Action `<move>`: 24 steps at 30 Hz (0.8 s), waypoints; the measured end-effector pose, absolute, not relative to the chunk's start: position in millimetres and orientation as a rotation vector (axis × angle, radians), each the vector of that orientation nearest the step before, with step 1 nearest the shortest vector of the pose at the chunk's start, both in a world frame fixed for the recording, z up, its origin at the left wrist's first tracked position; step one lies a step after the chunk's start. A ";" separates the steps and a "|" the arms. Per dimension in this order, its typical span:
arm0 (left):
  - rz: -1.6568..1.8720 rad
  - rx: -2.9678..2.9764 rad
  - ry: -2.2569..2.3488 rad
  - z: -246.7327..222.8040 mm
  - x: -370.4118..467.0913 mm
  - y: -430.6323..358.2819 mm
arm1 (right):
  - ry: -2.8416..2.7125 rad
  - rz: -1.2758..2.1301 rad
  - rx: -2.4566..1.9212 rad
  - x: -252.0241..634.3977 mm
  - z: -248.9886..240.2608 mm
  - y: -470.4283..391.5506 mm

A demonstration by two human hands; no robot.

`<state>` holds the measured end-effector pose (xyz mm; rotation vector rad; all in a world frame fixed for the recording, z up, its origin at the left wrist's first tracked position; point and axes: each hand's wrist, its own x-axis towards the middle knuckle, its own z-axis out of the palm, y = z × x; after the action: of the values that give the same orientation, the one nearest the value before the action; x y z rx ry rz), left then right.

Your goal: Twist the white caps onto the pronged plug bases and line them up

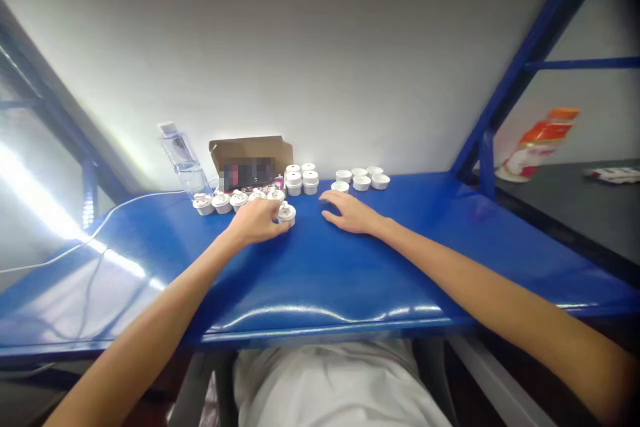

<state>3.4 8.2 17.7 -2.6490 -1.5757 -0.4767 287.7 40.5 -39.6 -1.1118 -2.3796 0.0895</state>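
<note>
My left hand (254, 221) is closed, thumb and fingers at the side of a white round plastic piece (287, 213) with a small raised fitting on top. Beyond that hand runs a row of similar white pieces (221, 203), partly covered by my fingers. To the right, my right hand (353, 213) is low over the blue table (320, 267), thumb and fingers apart, holding nothing. Just past its fingertips stands the nearest white shallow cup (340, 186), one of several in a cluster. Between the two groups, stacked white round pieces (302, 181) stand near the wall.
An opened cardboard box (250, 147) rests against the wall behind the row, its contents partly blurred out. A clear bottle (186, 163) leans at its left, near a white cable (130, 200). Blue frame posts (520, 60) flank the table. An orange-capped bottle (540, 143) is at far right.
</note>
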 end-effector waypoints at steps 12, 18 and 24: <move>-0.583 -2.610 -1.583 19.0 8.8 4.5 | -2.307 0.238 -1.321 291.5 -47.3 48.7; -0.700 -2.538 -1.491 18.2 11.6 1.1 | -2.306 0.249 -1.260 291.0 -46.1 45.5; -0.633 -2.687 -1.410 12.4 11.2 -0.3 | -2.278 0.097 -1.100 281.4 -40.5 55.4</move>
<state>11.2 -0.3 12.4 -2.6871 -1.4102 -0.6329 281.4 55.4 -40.5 -1.0995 -2.2782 0.0967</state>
